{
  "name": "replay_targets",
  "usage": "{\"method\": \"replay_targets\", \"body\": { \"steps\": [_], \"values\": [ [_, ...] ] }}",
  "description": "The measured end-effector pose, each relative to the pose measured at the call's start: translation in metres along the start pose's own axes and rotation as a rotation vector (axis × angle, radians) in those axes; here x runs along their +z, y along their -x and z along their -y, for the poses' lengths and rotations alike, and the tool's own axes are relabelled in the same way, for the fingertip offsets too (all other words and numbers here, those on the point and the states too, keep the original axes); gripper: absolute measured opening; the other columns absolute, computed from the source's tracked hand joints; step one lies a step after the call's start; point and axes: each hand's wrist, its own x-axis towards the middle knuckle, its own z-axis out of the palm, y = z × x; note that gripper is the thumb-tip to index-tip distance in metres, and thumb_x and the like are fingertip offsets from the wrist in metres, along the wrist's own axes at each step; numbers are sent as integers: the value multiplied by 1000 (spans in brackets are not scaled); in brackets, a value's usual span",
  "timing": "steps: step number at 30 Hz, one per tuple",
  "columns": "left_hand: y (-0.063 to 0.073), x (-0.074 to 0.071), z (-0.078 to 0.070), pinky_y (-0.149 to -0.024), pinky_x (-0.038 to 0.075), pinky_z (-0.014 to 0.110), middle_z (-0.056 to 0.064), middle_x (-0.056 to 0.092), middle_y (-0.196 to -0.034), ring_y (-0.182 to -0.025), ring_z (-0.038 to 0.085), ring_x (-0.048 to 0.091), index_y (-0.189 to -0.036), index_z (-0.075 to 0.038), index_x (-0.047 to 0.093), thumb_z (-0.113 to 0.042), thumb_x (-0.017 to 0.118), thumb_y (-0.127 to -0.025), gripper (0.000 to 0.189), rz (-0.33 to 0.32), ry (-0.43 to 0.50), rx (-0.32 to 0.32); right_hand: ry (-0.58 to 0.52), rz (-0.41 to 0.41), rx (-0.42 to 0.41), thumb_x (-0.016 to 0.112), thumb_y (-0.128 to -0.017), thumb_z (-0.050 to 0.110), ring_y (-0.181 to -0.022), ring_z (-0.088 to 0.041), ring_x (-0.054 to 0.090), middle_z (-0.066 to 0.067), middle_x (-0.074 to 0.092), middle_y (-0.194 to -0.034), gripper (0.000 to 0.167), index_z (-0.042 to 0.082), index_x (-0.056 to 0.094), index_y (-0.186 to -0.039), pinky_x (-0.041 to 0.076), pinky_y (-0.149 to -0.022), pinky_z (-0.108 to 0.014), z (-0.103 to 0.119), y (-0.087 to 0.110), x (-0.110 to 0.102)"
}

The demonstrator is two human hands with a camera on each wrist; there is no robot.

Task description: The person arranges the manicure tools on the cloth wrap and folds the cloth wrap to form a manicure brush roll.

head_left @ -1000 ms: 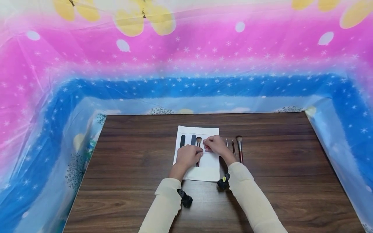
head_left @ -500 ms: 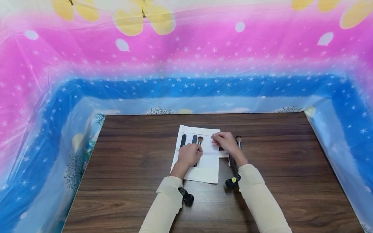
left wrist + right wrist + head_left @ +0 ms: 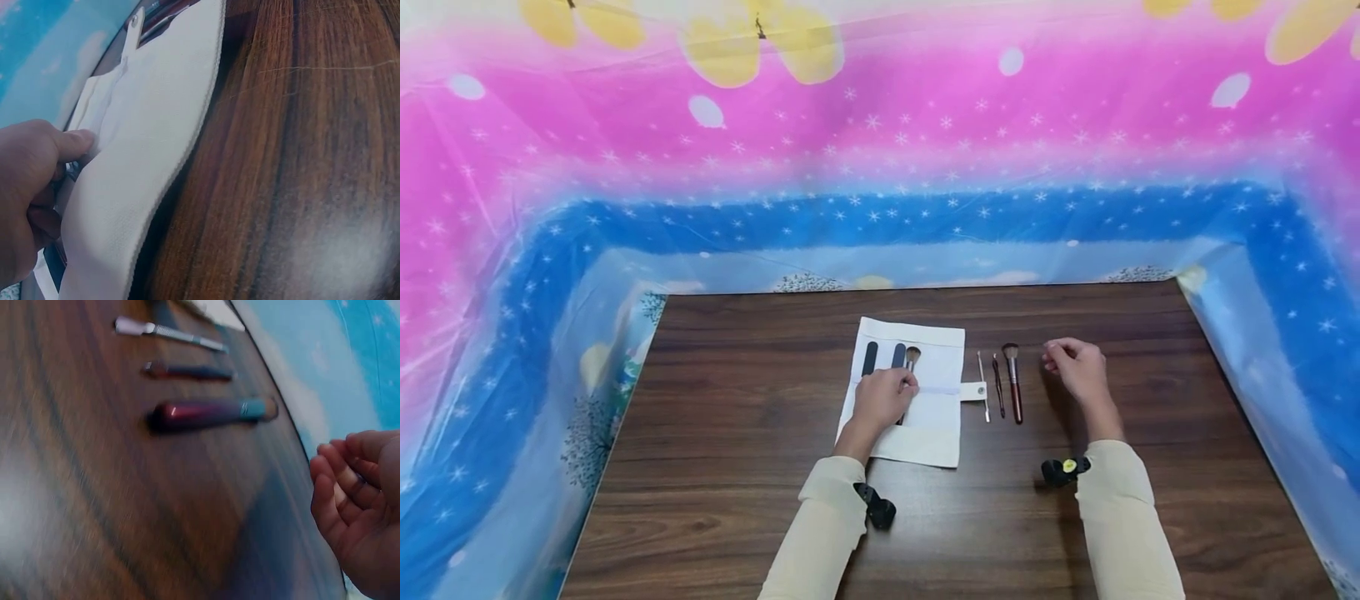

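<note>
A white fabric brush pouch (image 3: 936,429) lies unfolded on the table, with a snap strap (image 3: 972,391) on its right side. Two dark nail files (image 3: 870,358) and a makeup brush (image 3: 913,357) stick up out of its pocket. My left hand (image 3: 883,397) is over the pouch and covers their lower parts; the left wrist view has its thumb (image 3: 78,141) pinching the pocket's edge. My right hand (image 3: 1078,371) hovers to the right of a larger makeup brush (image 3: 1015,392), fingers loosely curled and holding nothing.
Beside the pouch lie a thin silver tool (image 3: 984,392) with a flattened end and a slim dark red tool (image 3: 998,390), both left of the larger brush. A patterned cloth (image 3: 880,208) rises behind and around the wooden table (image 3: 737,517).
My right hand has moved right, from over the pouch past the loose tools, uncovering the strap and the tools. My left hand has stayed at the pocket.
</note>
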Motion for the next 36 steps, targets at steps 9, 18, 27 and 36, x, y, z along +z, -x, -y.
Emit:
{"method": "replay_targets", "body": {
  "steps": [9,18,27,36],
  "values": [
    [1,1,-1,-70,50,37,-6,52,-53,-71,18,63,-85,-19,74,-20,68,-95,11,-47,32,-35,223,152,35,57,-102,27,-82,-18,69,-19,73,-102,34,-2,71,-114,50,-69,-24,-3,-2,18],
    [2,4,-5,-72,53,38,-2,71,-68,-74,19,68,-84,-16,74,-18,68,-95,12,-80,63,-53,411,255,175,68,-94,35,-57,-14,47,7,48,-54,43,15,54,-59,38,-57,-30,22,-11,34],
    [2,7,-7,-73,54,40,1,76,-82,-78,20,70,-84,-15,75,-17,68,-94,12,-103,74,-63,338,211,169,66,-95,31,-60,-14,54,6,58,-58,36,13,59,-65,42,-60,-29,22,-13,33],
    [2,8,-8,-72,54,40,1,75,-78,-76,20,69,-83,-15,74,-17,69,-94,13,-130,100,-77,-76,73,121,62,-97,27,-70,-2,67,-15,72,-105,39,-4,67,-121,57,-70,-22,41,-18,33]
  ]
}}
